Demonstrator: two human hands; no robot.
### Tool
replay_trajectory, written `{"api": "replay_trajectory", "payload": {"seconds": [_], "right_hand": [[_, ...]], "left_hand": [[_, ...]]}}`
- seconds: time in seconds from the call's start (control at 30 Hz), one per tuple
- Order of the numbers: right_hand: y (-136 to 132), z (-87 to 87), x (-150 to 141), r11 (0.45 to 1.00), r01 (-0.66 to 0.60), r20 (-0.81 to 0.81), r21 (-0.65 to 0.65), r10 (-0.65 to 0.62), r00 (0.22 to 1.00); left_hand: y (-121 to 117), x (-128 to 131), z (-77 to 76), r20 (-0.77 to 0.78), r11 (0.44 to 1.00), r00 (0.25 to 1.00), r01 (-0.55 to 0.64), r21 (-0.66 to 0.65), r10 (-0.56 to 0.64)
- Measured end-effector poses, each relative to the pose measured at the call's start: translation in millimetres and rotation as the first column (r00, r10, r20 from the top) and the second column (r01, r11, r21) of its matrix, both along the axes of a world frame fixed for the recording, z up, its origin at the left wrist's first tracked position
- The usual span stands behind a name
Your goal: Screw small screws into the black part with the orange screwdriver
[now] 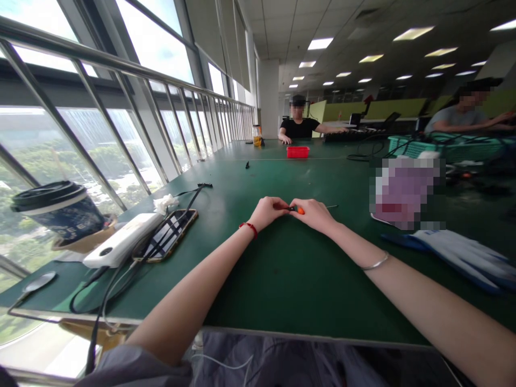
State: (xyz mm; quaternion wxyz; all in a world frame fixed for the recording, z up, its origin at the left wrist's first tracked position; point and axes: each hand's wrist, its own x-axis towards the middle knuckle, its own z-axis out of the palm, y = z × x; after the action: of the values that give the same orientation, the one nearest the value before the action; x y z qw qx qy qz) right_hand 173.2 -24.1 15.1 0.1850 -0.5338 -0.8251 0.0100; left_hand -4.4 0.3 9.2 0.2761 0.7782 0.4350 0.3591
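Note:
Over the middle of the green table, my left hand (269, 212) and my right hand (315, 215) meet, fingers closed. Between them shows a screwdriver (300, 210) with an orange and black handle. My right fingers wrap round the orange part, and a thin metal shaft sticks out to the right behind that hand. The fingertips of my left hand pinch at the black end. How the fingers sit on the far side is hidden. Nearest to my left forearm lies a phone (166, 236) with cables across it.
Left: a white device (123, 240), a lidded cup (60, 212) and a metal railing (133, 75). Right: work gloves (463, 255) and a blurred pinkish package (403, 193). Farther off: a red tray (298, 152), a green basket (463, 148) and two seated people.

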Motion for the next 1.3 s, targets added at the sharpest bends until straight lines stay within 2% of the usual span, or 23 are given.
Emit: {"api": "replay_trajectory", "payload": {"seconds": [0.37, 0.6, 0.73, 0.87, 1.03, 1.17, 1.3], "right_hand": [[4, -1.6, 4, 0.991, -0.137, 0.024, -0.012, 0.137, 0.990], [4, -0.6, 4, 0.990, -0.139, 0.029, -0.013, 0.140, 0.990], [4, -0.4, 4, 0.991, -0.130, 0.034, -0.009, 0.130, 0.991], [6, -2.2, 4, 0.994, -0.113, 0.053, 0.006, 0.112, 0.992], [8, -4.2, 4, 0.997, -0.066, 0.100, 0.039, 0.061, 0.993], [7, -3.1, 4, 0.997, -0.074, 0.082, 0.007, 0.073, 0.994], [7, -2.5, 4, 0.997, -0.072, 0.083, 0.002, 0.072, 0.994]], "left_hand": [[8, -7, -6.0, 0.022, 0.995, 0.995, 0.095, -0.041, -0.094], [2, -5, 4.1, -0.178, 0.998, 0.983, -0.046, 0.036, 0.052], [-1, -4, 8.3, -0.235, 0.996, 0.969, -0.065, 0.062, 0.077], [-7, -2, 11.4, -0.339, 0.987, 0.934, -0.061, 0.151, 0.110], [-9, -1, 10.8, -0.487, 0.949, 0.862, 0.023, 0.315, 0.141], [-5, -3, 7.1, -0.516, 0.925, 0.849, 0.099, 0.368, 0.114], [-3, -3, 5.0, -0.570, 0.877, 0.817, 0.210, 0.433, 0.086]]}}
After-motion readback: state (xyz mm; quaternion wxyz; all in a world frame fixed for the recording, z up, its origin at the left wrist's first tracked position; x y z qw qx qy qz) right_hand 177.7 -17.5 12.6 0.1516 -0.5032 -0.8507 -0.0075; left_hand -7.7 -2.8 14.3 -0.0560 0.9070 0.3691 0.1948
